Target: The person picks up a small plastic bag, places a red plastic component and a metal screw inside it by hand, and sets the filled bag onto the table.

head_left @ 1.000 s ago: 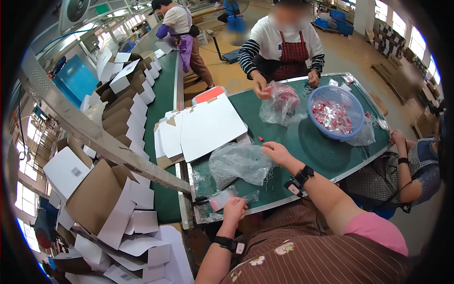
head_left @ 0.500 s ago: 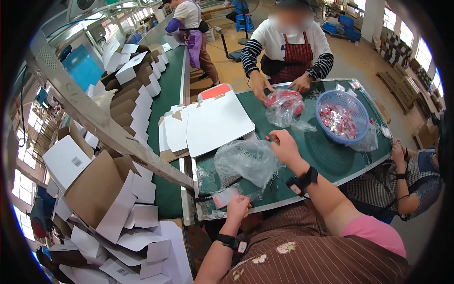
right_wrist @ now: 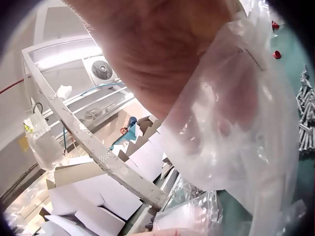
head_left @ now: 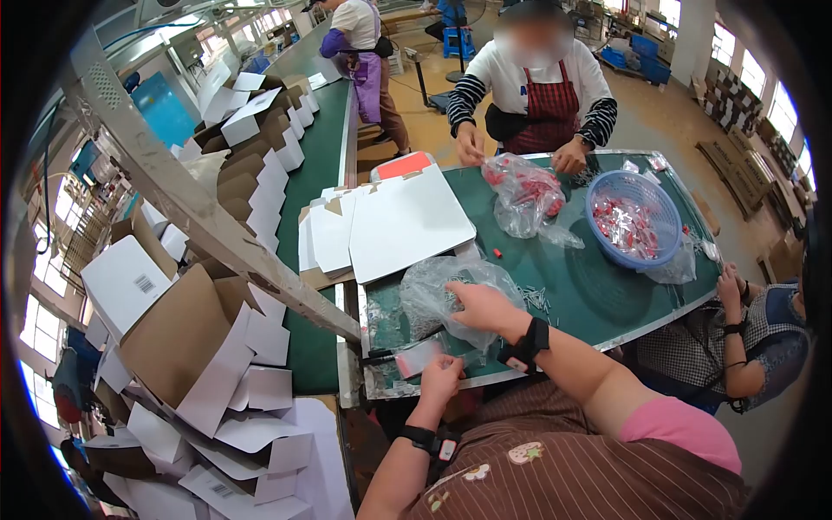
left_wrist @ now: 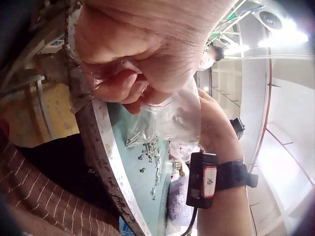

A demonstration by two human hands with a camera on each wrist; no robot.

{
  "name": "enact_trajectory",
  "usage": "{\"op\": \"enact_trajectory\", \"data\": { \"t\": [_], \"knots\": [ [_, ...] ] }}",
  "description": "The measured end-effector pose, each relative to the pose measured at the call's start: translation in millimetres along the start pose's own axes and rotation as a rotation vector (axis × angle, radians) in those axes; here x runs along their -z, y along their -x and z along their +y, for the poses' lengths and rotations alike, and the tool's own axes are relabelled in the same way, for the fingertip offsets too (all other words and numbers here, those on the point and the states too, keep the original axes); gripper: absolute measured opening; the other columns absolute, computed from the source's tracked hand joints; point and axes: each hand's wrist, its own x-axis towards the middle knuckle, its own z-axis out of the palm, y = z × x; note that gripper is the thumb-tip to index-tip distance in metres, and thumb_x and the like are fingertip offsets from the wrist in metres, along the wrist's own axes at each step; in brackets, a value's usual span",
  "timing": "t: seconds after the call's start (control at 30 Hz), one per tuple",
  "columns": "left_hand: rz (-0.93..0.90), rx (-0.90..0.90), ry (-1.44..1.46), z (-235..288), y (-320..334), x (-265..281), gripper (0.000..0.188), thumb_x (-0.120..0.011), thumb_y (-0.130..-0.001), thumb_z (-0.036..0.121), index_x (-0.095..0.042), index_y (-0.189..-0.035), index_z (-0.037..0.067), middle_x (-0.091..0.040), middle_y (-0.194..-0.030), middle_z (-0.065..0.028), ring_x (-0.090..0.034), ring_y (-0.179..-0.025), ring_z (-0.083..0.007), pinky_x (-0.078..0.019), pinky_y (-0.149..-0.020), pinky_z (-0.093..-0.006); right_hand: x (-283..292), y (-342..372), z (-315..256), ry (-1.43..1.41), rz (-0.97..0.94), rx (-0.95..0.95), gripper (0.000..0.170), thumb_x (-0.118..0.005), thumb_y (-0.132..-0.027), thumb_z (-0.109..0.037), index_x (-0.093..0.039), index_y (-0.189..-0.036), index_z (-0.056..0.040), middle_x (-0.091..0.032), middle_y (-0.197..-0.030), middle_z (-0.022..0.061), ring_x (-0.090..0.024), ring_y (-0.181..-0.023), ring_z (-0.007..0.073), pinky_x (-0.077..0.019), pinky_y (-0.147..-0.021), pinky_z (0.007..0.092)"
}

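In the head view my left hand (head_left: 442,379) is at the table's near edge, with curled fingers pinching a small clear plastic bag (left_wrist: 167,120). Screws (left_wrist: 153,164) lie loose beyond it in the left wrist view. My right hand (head_left: 481,305) reaches over a large clear plastic bag (head_left: 425,279) that has many screws inside. Through the cloudy film in the right wrist view, the right fingers (right_wrist: 238,105) show blurred and loosely extended. A pile of screws (head_left: 536,299) lies right of this bag, and a small red piece (head_left: 497,253) sits behind it.
White cardboard sheets (head_left: 412,221) are stacked on the table's left. A blue basket (head_left: 667,217) of red and clear packets stands to the right. Across the table, a person handles a bag of red pieces (head_left: 529,195). A metal post (head_left: 208,221) slants beside folded cartons (head_left: 186,338).
My right hand went up to the red piece, then came back down and left onto the large bag. More loose screws show beside the bag now. My left hand has kept its hold.
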Motion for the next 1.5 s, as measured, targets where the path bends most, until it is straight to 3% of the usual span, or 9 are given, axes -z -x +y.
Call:
{"op": "enact_trajectory", "data": {
  "t": [0.13, 0.3, 0.33, 0.47, 0.57, 0.8, 0.87, 1.3, 1.5],
  "knots": [
    [0.008, 0.013, -0.053, 0.0, 3.2, 2.8, 0.016, -0.059, -0.079, 0.017, -0.054, -0.080, 0.002, -0.053, -0.058, -0.0061, -0.047, -0.044, -0.0123, -0.0369, -0.040, -0.0258, 10.6, 0.3, -13.0, 0.139, -0.048, -0.060, 0.067, -0.065, -0.067, -0.026, -0.038, -0.126, -0.0084, -0.055, -0.102, 0.0192, -0.056, -0.094, 0.0361, -0.0462, -0.079, 0.0418],
    [0.148, -0.962, -0.756, 44.9, 33.2, 8.9, 0.015, -0.061, -0.078, 0.017, -0.057, -0.081, 0.003, -0.055, -0.083, -0.0100, -0.052, -0.052, -0.0250, -0.0435, -0.053, -0.0330, 14.5, 4.0, -9.0, 0.134, -0.103, 0.002, 0.066, -0.064, -0.069, -0.023, -0.037, -0.128, -0.0102, -0.051, -0.110, 0.0203, -0.054, -0.096, 0.0376, -0.0452, -0.081, 0.0419],
    [0.155, -0.932, -0.883, 63.9, 43.0, 6.8, 0.014, -0.061, -0.076, 0.018, -0.057, -0.081, 0.005, -0.054, -0.101, -0.0128, -0.057, -0.061, -0.0310, -0.0467, -0.057, -0.0369, 12.5, 4.7, -4.1, 0.139, -0.148, 0.040, 0.064, -0.062, -0.071, -0.020, -0.037, -0.129, -0.0104, -0.050, -0.113, 0.0209, -0.053, -0.097, 0.0384, -0.0447, -0.081, 0.0418],
    [0.032, -0.842, -1.110, 94.1, 30.9, -5.9, 0.012, -0.058, -0.078, 0.019, -0.058, -0.084, 0.009, -0.048, -0.117, -0.0143, -0.060, -0.076, -0.0342, -0.0484, -0.067, -0.0442, 7.9, 2.2, 5.7, -0.012, -0.205, 0.088, 0.053, -0.049, -0.075, -0.001, -0.041, -0.127, -0.0087, -0.050, -0.114, 0.0220, -0.052, -0.100, 0.0385, -0.0428, -0.084, 0.0413],
    [-0.087, -0.809, -1.197, 83.2, 4.9, -14.9, 0.012, -0.055, -0.079, 0.020, -0.058, -0.084, 0.009, -0.047, -0.121, -0.0140, -0.060, -0.076, -0.0339, -0.0487, -0.067, -0.0432, 13.5, 3.9, 13.9, 0.029, -0.198, 0.124, 0.052, -0.050, -0.075, -0.002, -0.043, -0.126, -0.0098, -0.050, -0.115, 0.0186, -0.053, -0.101, 0.0366, -0.0440, -0.083, 0.0414],
    [-0.137, -0.798, -1.423, 88.7, 4.0, -16.0, 0.014, -0.055, -0.079, 0.022, -0.057, -0.082, 0.008, -0.053, -0.088, -0.0108, -0.058, -0.075, -0.0309, -0.0484, -0.065, -0.0420, 22.7, 10.4, 28.6, 0.179, -0.001, 0.070, 0.043, -0.052, -0.071, 0.000, -0.050, -0.114, -0.0057, -0.053, -0.110, 0.0176, -0.053, -0.100, 0.0346, -0.0449, -0.082, 0.0390],
    [-0.125, -0.805, -1.424, 83.4, 5.8, -9.4, 0.013, -0.055, -0.079, 0.021, -0.056, -0.080, 0.008, -0.052, -0.088, -0.0107, -0.058, -0.074, -0.0308, -0.0484, -0.064, -0.0416, 18.6, 8.6, 37.5, 0.159, 0.150, 0.154, 0.041, -0.051, -0.070, 0.000, -0.051, -0.111, -0.0055, -0.054, -0.108, 0.0170, -0.054, -0.100, 0.0334, -0.0445, -0.083, 0.0396],
    [-0.043, -0.803, -1.435, 72.3, 9.2, 26.8, 0.012, -0.057, -0.076, 0.019, -0.055, -0.077, 0.007, -0.051, -0.089, -0.0086, -0.058, -0.072, -0.0293, -0.0483, -0.062, -0.0410, 31.6, -25.4, 47.7, 0.079, 0.114, 0.210, 0.044, -0.052, -0.065, 0.001, -0.050, -0.109, -0.0049, -0.057, -0.102, 0.0172, -0.053, -0.098, 0.0338, -0.0431, -0.084, 0.0400],
    [-0.009, -0.755, -1.443, 67.9, 8.7, 36.8, 0.009, -0.057, -0.076, 0.017, -0.057, -0.076, 0.008, -0.052, -0.091, -0.0081, -0.059, -0.072, -0.0295, -0.0487, -0.063, -0.0404, 31.5, -35.7, 60.7, -0.002, 0.051, 0.070, 0.048, -0.057, -0.064, -0.002, -0.047, -0.111, -0.0071, -0.058, -0.105, 0.0155, -0.053, -0.101, 0.0313, -0.0426, -0.085, 0.0383]
  ]
}}
